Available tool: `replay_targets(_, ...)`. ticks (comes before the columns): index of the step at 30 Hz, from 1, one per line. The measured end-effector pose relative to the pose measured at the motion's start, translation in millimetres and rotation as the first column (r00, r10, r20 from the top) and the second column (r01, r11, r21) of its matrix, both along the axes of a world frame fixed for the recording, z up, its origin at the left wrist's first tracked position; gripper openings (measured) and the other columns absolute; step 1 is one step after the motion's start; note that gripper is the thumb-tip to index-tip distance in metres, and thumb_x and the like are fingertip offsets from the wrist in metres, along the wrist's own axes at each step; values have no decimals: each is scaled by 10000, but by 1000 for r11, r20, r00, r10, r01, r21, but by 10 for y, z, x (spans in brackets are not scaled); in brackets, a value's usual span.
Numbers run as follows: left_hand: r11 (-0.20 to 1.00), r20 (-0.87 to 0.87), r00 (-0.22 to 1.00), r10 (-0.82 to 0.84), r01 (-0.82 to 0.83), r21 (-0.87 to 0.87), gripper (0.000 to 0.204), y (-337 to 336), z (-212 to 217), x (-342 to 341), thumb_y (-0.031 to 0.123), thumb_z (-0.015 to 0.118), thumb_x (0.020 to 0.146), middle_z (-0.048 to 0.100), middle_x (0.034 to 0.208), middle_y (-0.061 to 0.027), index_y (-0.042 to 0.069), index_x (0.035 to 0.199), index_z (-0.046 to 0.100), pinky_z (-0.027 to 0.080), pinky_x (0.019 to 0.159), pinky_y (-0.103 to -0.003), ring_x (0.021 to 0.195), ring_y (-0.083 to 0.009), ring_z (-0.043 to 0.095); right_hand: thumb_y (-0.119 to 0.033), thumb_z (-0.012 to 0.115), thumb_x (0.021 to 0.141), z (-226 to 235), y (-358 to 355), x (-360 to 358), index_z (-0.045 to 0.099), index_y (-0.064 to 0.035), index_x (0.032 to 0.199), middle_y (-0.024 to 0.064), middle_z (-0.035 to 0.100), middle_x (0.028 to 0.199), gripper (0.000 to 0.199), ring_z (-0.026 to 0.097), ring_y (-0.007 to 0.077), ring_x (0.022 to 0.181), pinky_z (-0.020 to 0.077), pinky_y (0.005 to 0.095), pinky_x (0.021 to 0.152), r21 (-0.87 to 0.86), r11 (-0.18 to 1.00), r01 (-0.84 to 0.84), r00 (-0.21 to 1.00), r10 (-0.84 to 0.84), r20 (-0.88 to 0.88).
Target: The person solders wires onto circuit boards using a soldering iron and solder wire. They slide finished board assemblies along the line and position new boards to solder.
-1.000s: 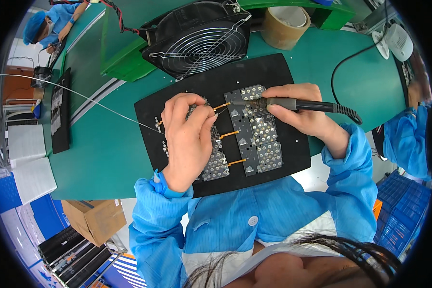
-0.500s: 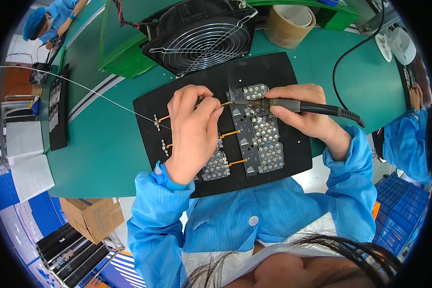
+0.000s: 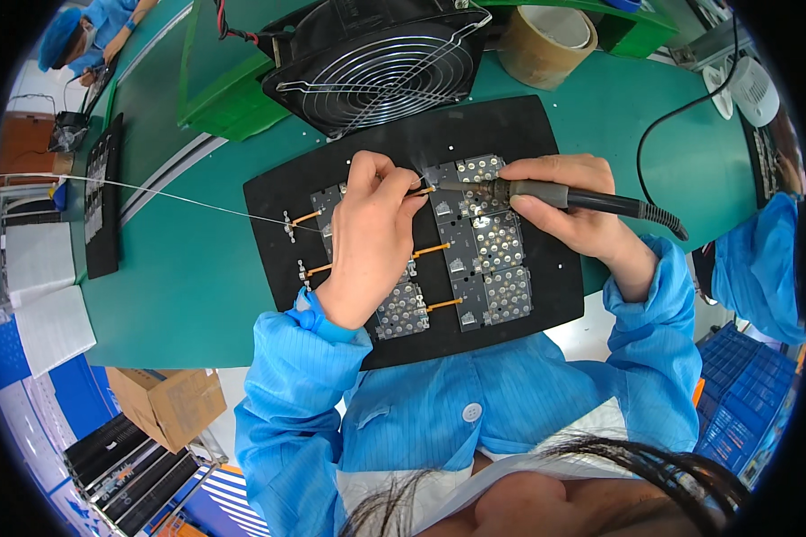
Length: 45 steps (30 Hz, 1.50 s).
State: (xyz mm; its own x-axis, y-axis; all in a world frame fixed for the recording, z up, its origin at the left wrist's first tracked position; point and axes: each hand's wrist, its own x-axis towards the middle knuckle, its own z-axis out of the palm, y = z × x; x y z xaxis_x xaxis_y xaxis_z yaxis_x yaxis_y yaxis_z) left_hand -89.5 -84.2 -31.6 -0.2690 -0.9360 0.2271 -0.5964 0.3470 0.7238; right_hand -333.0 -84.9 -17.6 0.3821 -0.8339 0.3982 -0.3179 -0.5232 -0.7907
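My left hand (image 3: pixel 373 237) is closed, its fingertips pinching a thin solder wire (image 3: pixel 215 202) that runs in from the far left. In my right hand (image 3: pixel 587 215) is a soldering iron (image 3: pixel 604 204) with a black handle, gripped like a pen. Its tip points left, at the top end of a column of dark circuit boards (image 3: pixel 497 242) with round silvery parts. Orange ribbon strips (image 3: pixel 432 251) link this column to a second column of boards (image 3: pixel 401 313), partly hidden under my left hand. Both columns lie on a black mat (image 3: pixel 546 134).
A black fan with a wire grille (image 3: pixel 381 85) stands just beyond the mat, beside a green frame (image 3: pixel 233 112). A tape roll (image 3: pixel 546 54) sits at its right. The iron's black cable (image 3: pixel 643 152) loops on the right. Co-workers sit at far left and right.
My left hand has turned slightly and its fingertips have shifted away from me, closer to the iron's tip, uncovering more of the left boards. My right hand has barely moved with the iron.
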Motion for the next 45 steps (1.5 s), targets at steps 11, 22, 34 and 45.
replay_targets(11, 999, -10, 1000, 0, -1, -47, 85, -21, -36, -6, -31, 661, 788, 508, 913, -114, -2, 853, 615, 464, 597, -416, 701, -323, 604, -113, 752, 770, 21, 7, -25, 695, 11, 979, 142, 701, 788, 249, 697, 238, 674, 534, 298, 593, 2, 1000, -14, 1000, 14, -12)
replay_targets(22, 998, -22, 1000, 3, -4, -55, 94, -21, -35, 4, -33, 670, 781, 506, 910, -113, -6, 854, 617, 466, 592, -419, 698, -329, 606, -124, 750, 776, 44, -15, -16, 694, 12, 969, 138, 701, 781, 242, 698, 239, 671, 539, 297, 603, -9, 1000, -27, 999, 27, -29)
replay_targets(34, 999, -53, 999, 0, -2, -41, 114, -19, -22, 6, -39, 683, 772, 506, 904, -113, -6, 858, 615, 466, 589, -414, 694, -323, 600, -128, 750, 781, 61, -17, -23, 690, 10, 977, 146, 700, 798, 248, 697, 237, 674, 529, 292, 595, -4, 1000, -26, 998, 26, -52)
replay_targets(45, 999, -52, 999, 0, -2, -37, 106, -21, -17, 7, -39, 679, 776, 508, 910, -114, -9, 852, 613, 471, 595, -404, 693, -317, 602, -117, 743, 778, 70, -19, -33, 694, 10, 970, 144, 704, 811, 235, 695, 235, 668, 529, 289, 596, 7, 999, -37, 999, 37, -33)
